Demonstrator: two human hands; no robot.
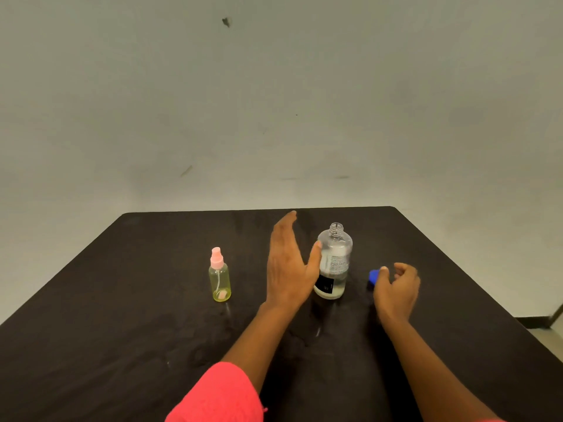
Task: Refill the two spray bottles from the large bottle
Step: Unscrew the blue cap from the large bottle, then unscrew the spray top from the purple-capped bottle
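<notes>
**A:** Closest to us, what's there?

**B:** A pink sleeve [219,394] on the left arm. Both bare forearms reach out over the black table [122,300].

**A:** And the left hand [286,269]?

**B:** It stands on edge just left of the bottle [333,263], fingers straight and together. The thumb [316,254] is spread wide with its tip at the bottle's shoulder. I cannot tell whether it touches. The hand holds nothing.

**A:** The right hand [396,287]?

**B:** It is right of the bottle and a little apart from it, fingers loosely curled. A blue cap [373,276] sits between it and the bottle, at the thumb tip and partly hidden. I cannot tell if the hand pinches the cap or is only beside it.

**A:** How does the bottle stand?

**B:** Upright, long axis vertical, with its uncapped neck pointing up. It is clear, with liquid in the lower part and a label facing us.

**A:** Any spray bottle [220,280]?

**B:** One, yellow with a pink top, upright, well left of the bottle beyond the left hand.

**A:** Room to move?

**B:** There is bare table left of the spray bottle and some behind the bottle. The far edge lies not far past the bottle's neck, against a plain wall [274,102]. The right edge runs diagonally beyond the right hand.
</notes>
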